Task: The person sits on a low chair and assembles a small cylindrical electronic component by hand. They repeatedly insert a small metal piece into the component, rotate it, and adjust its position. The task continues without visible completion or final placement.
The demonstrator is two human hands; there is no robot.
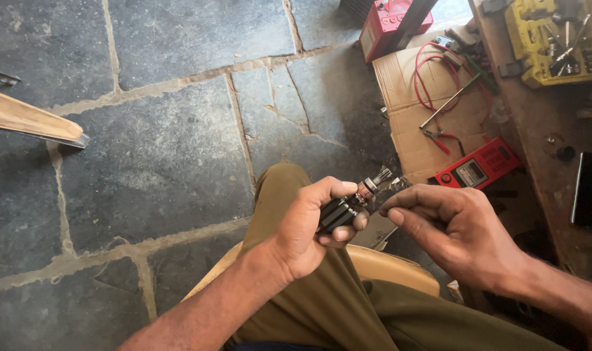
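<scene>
The left hand (305, 227) grips a small black cylindrical motor part with copper winding and a toothed metal shaft (354, 201) above the knee. The right hand (448, 231) pinches at its shaft end with the fingertips. A red box-shaped meter (481, 168) lies at the lower edge of a flat brown cardboard sheet (409, 107).

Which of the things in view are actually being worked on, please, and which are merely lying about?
In hand:
small motor, gripped by left hand
its shaft end, by right hand

Lying about:
red meter
pliers
red wires
yellow tool case
cardboard
</scene>
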